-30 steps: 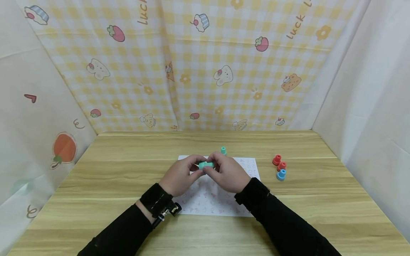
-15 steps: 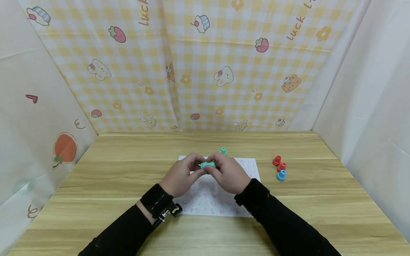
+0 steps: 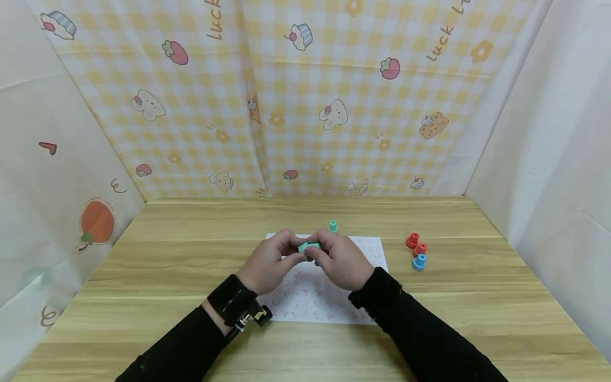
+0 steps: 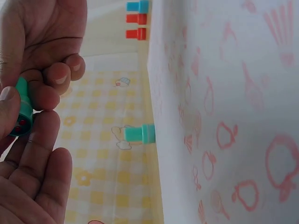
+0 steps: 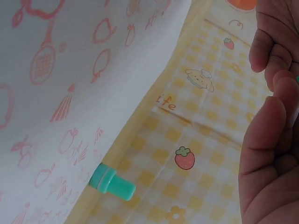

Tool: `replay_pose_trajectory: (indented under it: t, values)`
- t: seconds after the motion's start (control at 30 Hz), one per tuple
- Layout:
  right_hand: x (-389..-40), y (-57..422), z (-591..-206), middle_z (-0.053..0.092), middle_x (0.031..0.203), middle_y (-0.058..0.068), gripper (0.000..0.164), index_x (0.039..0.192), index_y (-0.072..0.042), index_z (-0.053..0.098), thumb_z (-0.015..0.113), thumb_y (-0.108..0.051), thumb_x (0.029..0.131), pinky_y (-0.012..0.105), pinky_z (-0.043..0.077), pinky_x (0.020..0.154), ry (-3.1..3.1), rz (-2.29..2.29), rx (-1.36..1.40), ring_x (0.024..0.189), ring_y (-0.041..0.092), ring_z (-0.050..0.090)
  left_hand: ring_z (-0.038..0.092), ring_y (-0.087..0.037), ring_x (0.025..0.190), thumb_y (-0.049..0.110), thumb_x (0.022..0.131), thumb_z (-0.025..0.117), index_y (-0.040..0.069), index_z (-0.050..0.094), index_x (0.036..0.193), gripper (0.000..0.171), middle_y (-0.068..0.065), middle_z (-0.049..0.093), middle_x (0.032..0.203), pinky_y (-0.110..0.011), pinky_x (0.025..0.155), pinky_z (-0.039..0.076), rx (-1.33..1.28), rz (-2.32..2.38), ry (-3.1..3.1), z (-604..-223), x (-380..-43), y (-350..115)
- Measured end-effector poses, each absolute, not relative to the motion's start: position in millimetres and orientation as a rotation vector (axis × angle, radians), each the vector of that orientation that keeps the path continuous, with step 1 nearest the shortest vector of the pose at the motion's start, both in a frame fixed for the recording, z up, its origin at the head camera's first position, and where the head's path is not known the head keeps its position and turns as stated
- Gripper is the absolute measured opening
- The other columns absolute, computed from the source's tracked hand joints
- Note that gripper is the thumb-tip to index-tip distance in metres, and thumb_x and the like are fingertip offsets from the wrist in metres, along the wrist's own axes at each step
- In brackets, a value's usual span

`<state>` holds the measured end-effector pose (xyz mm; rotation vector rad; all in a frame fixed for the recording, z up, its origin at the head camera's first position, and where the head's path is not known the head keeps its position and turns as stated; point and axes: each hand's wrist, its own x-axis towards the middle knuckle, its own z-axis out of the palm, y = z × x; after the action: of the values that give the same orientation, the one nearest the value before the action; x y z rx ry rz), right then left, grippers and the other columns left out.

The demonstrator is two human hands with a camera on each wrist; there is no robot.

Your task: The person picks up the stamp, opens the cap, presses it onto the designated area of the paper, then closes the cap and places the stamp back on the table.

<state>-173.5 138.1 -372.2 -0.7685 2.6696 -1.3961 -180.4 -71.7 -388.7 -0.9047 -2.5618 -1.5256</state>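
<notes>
A small green toy stamp (image 3: 310,246) is held above the printed paper (image 3: 317,300), between the fingertips of both hands. My left hand (image 3: 267,266) pinches it from the left side, and my right hand (image 3: 345,261) pinches it from the right, thumb in front. In the left wrist view the stamp (image 4: 23,108) tilts, its narrow end up and its round end, marked with red, facing down. Fingers hide most of it in the right wrist view. Red outline prints of fruit, rackets and shuttlecocks cover the paper.
A second green stamp (image 3: 333,226) stands at the paper's far edge. Two red stamps (image 3: 412,240) and a blue stamp (image 3: 419,262) stand together to the right. Behind the wooden table (image 3: 191,228) hangs a checked cloth (image 3: 296,138); pale cloth also flanks both sides.
The green stamp has turned a little between the fingertips and sits slightly further right than a second ago. Both hands stay almost in place; the other stamps have not moved.
</notes>
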Motion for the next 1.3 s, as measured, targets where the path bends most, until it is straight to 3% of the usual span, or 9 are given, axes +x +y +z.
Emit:
replay_pose_trajectory:
  t: [0.33,0.77,0.97,1.17,1.3]
  values:
    - [-172.8,136.6,-372.3,0.075,0.098,0.003,0.011,0.114,-0.011,0.067,0.058,-0.015,0.109,0.026,0.060,0.079,2.612,-1.439,-0.774,0.093,0.034,0.073,0.074,-0.016,0.100,0.004,0.098,0.072,0.002,0.063,0.113,0.018,-0.012,0.073,0.116,-0.025,0.086,0.060,-0.902,-1.678,-2.504,-387.2,-178.7,-73.2]
    - [-173.1,137.6,-371.8,0.075,0.099,0.005,0.012,0.115,-0.010,0.067,0.057,-0.016,0.110,0.026,0.059,0.079,2.586,-1.439,-0.784,0.093,0.033,0.071,0.072,-0.010,0.098,0.001,0.097,0.072,0.001,0.064,0.114,0.019,-0.015,0.074,0.115,-0.023,0.083,0.061,-0.892,-1.743,-2.481,-389.5,-180.4,-73.9]
    - [-173.3,138.4,-372.0,0.075,0.099,0.006,0.013,0.116,-0.009,0.067,0.057,-0.014,0.109,0.036,0.062,0.081,2.556,-1.478,-0.784,0.093,0.034,0.071,0.072,-0.011,0.097,0.003,0.097,0.072,0.001,0.064,0.114,0.019,-0.014,0.074,0.115,-0.023,0.082,0.060,-0.876,-1.741,-2.492,-391.0,-181.4,-73.7]
    - [-174.9,138.6,-372.5,0.077,0.097,0.002,0.012,0.116,-0.013,0.069,0.061,-0.016,0.108,0.027,0.058,0.074,2.597,-1.469,-0.760,0.087,0.022,0.070,0.072,-0.011,0.098,0.004,0.097,0.073,0.002,0.065,0.114,0.018,-0.013,0.073,0.115,-0.023,0.082,0.060,-0.861,-1.733,-2.493,-390.8,-181.2,-73.0]
    - [-175.4,138.7,-373.0,0.077,0.097,0.000,0.012,0.115,-0.013,0.071,0.063,-0.015,0.106,0.026,0.058,0.075,2.610,-1.469,-0.764,0.088,0.025,0.071,0.071,-0.010,0.096,0.003,0.097,0.073,0.002,0.065,0.113,0.018,-0.014,0.073,0.113,-0.023,0.082,0.060,-0.863,-1.741,-2.485,-390.4,-180.6,-73.3]
